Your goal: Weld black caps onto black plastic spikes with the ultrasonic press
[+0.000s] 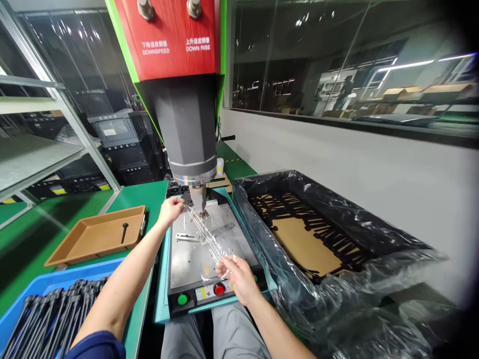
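Observation:
A strip of clear plastic film (pixel 206 233) is stretched slantwise over the metal base plate (pixel 187 267) of a press machine. My left hand (pixel 171 210) pinches its far end, close beside the machine's pointed horn (pixel 198 198). Nearer to me, my right hand (pixel 238 277) grips the other end, above the front panel with the red button (pixel 219 289) and the green button (pixel 182 299). The film passes just under or beside the horn's tip; I cannot tell whether they touch. A small slotted metal bracket (pixel 187 237) lies on the plate.
On the left, a brown tray (pixel 93 232) holds one black rod-like part (pixel 124 233). A blue bin (pixel 56 284) is full of long black parts (pixel 56 319). To the right stands a plastic-lined black crate (pixel 258 219) with black parts on cardboard (pixel 305 244). The red machine head (pixel 175 30) hangs overhead.

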